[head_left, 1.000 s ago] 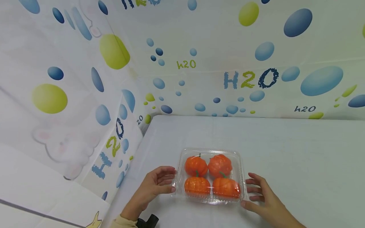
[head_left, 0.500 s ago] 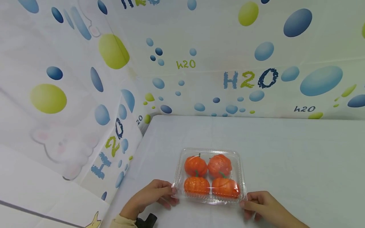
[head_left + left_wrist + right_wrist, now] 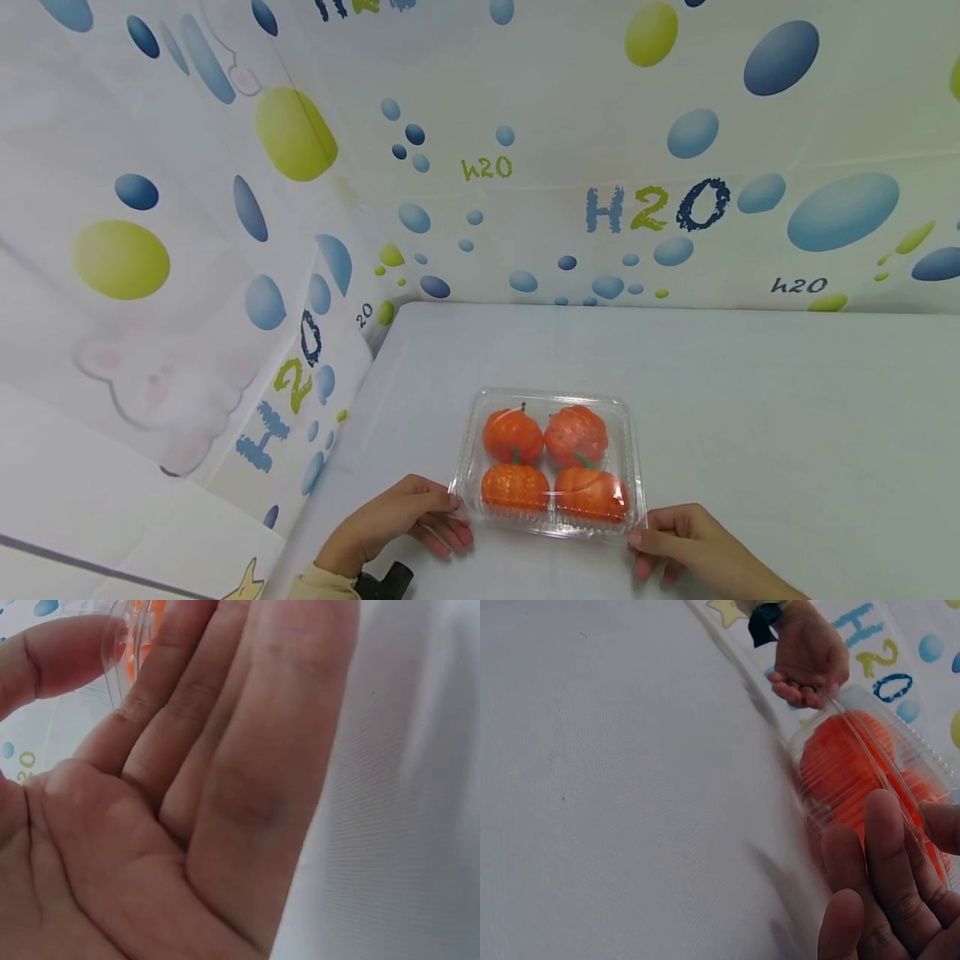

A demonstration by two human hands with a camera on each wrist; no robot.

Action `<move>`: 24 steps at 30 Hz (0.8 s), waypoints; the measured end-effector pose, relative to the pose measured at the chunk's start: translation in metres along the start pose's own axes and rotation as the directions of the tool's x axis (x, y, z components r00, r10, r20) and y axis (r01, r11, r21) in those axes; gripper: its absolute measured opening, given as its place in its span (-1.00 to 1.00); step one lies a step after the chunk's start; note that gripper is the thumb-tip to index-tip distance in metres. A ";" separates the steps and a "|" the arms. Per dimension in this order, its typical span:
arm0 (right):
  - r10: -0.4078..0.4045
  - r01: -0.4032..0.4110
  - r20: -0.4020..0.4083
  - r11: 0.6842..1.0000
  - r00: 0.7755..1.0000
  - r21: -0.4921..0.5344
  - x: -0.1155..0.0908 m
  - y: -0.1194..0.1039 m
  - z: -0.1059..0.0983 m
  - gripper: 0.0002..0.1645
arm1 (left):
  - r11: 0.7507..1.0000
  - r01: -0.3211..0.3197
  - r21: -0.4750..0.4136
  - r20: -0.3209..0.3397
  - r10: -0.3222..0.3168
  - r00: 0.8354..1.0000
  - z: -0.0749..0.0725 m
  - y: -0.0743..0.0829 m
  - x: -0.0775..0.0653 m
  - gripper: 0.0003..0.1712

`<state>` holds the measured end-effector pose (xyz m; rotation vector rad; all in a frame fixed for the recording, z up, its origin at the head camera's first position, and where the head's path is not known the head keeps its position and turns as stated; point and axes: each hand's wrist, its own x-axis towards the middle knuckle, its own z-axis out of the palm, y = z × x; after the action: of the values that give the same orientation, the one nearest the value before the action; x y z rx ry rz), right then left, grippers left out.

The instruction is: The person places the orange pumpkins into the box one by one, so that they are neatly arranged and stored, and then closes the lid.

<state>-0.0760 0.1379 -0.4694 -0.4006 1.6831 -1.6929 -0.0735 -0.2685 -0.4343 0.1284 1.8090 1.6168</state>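
A clear plastic clamshell box [image 3: 555, 528] lies on the white-covered table with its lid down. Inside are several small orange pumpkins, among them a ribbed one [image 3: 515, 488] at the front left. My left hand [image 3: 401, 518] pinches the box's front left corner, thumb on the rim and the other fingers stretched out below it. In the left wrist view, the thumb [image 3: 64, 660] presses the clear rim against the index finger. At the front right corner, my right hand [image 3: 693, 546] pinches the rim between thumb and fingers. The fingertips under the rim are partly hidden in the head view.
The white tabletop [image 3: 787, 400] stretches away to the right of the box. A patterned curtain [image 3: 562, 150] with blue and green dots hangs behind and along the left side. A black device [image 3: 385, 581] is strapped at the left wrist.
Both hands have slid down from the box's sides to its front corners and taken hold of the rim there. The box has stayed in about the same place.
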 end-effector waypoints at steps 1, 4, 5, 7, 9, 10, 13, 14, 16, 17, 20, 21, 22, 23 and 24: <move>-0.004 0.004 0.002 1.000 1.000 0.003 0.000 0.001 0.000 -0.59 | 1.000 -0.003 -0.002 0.003 0.003 1.000 0.000 0.000 0.000 -0.56; -0.018 0.018 0.005 1.000 1.000 0.002 -0.001 0.001 0.000 -0.59 | 1.000 -0.013 -0.008 0.012 0.013 1.000 -0.001 -0.001 0.000 -0.55; -0.023 0.023 0.006 1.000 1.000 0.001 -0.001 0.001 0.000 -0.60 | 1.000 -0.017 -0.010 0.015 0.017 1.000 -0.001 -0.001 0.000 -0.55; -0.028 0.028 0.005 1.000 1.000 -0.005 -0.002 0.001 0.000 -0.60 | 1.000 -0.022 -0.014 0.021 0.022 1.000 -0.001 -0.001 -0.001 -0.54; -0.025 0.025 0.000 1.000 1.000 -0.009 -0.002 0.001 0.000 -0.61 | 0.999 -0.026 -0.018 0.027 0.027 0.999 -0.002 -0.002 -0.001 -0.53; -0.031 0.031 -0.002 0.999 1.000 -0.011 -0.002 0.001 0.001 -0.61 | 0.999 -0.029 -0.019 0.029 0.029 0.999 -0.002 -0.002 -0.001 -0.53; -0.048 0.047 -0.008 0.999 0.999 -0.021 -0.004 0.001 0.002 -0.62 | 0.999 -0.034 -0.020 0.034 0.035 0.999 -0.003 -0.002 -0.001 -0.53; -0.049 0.049 -0.011 0.999 0.999 -0.023 -0.004 0.001 0.002 -0.62 | 0.999 -0.036 -0.020 0.034 0.037 0.999 -0.003 -0.002 -0.001 -0.53; -0.054 0.054 -0.017 0.998 0.998 -0.019 -0.004 0.001 0.003 -0.62 | 0.999 -0.041 -0.020 0.036 0.042 0.998 -0.003 -0.002 -0.002 -0.53; -0.039 0.039 -0.022 0.999 0.999 -0.018 -0.004 0.001 0.004 -0.62 | 0.999 -0.043 -0.020 0.035 0.044 0.998 -0.003 -0.002 -0.002 -0.53; -0.008 0.008 -0.040 1.000 0.999 -0.004 -0.004 0.001 0.006 -0.60 | 0.998 -0.052 -0.023 0.036 0.052 0.998 -0.002 -0.002 -0.002 -0.51; 0.004 -0.004 -0.045 1.000 0.999 0.000 -0.004 0.000 0.006 -0.59 | 0.998 -0.055 -0.024 0.036 0.056 0.998 -0.002 -0.002 -0.003 -0.51; 0.014 -0.013 -0.051 1.000 0.999 0.006 -0.003 0.000 0.007 -0.59 | 0.998 -0.057 -0.026 0.035 0.058 0.998 -0.002 -0.002 -0.003 -0.51; 0.021 -0.021 -0.054 1.000 0.998 0.005 -0.003 0.000 0.007 -0.59 | 0.998 -0.059 -0.025 0.034 0.060 0.998 -0.002 -0.001 -0.003 -0.51; 0.014 -0.014 -0.053 1.000 0.999 0.009 -0.003 0.001 0.007 -0.59 | 0.998 -0.060 -0.026 0.035 0.061 0.998 -0.002 -0.001 -0.003 -0.51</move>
<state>-0.0690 0.1347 -0.4684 -0.3421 1.7117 -1.7141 -0.0719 -0.2717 -0.4345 0.2014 1.7727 1.6688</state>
